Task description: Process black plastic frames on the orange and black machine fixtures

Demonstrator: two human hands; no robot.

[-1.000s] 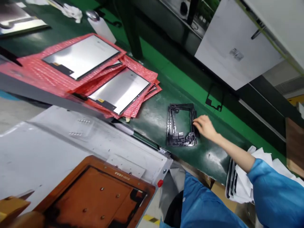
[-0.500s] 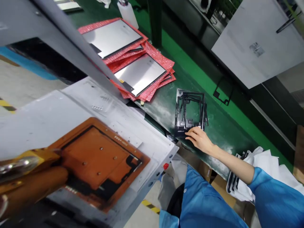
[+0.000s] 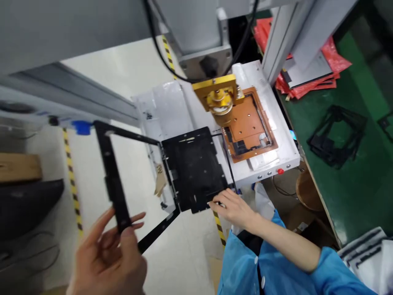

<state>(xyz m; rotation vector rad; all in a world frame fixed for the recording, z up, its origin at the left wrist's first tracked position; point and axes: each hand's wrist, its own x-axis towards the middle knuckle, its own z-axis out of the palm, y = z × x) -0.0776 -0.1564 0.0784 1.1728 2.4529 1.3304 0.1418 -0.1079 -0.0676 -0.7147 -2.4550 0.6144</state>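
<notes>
My left hand (image 3: pixel 112 250) grips the near bar of a black hinged frame lid (image 3: pixel 115 176), which stands raised from the left side of a black fixture plate (image 3: pixel 196 168). Over the plate's near right corner, my right hand (image 3: pixel 235 207) has its fingers pinched together. A thin black frame (image 3: pixel 227 157) runs along the plate's right side to these fingers and appears held in them; the part under the hand is hidden. Right of the plate lies an orange-brown fixture plate (image 3: pixel 248 127) with a black frame-shaped recess, partly under a brass-coloured press head (image 3: pixel 219 102).
The fixtures sit on a white machine bed (image 3: pixel 166 106) with a red button (image 3: pixel 280 171) on its front. On the green bench (image 3: pixel 368 196) lie a pile of thin black frames (image 3: pixel 325 143) and silver panels (image 3: pixel 310 71) in red bubble wrap. Machine posts and cables hang overhead.
The view has swung left. My right hand has moved from the black frames on the bench to the black fixture plate. My left hand has come into view, holding the raised lid.
</notes>
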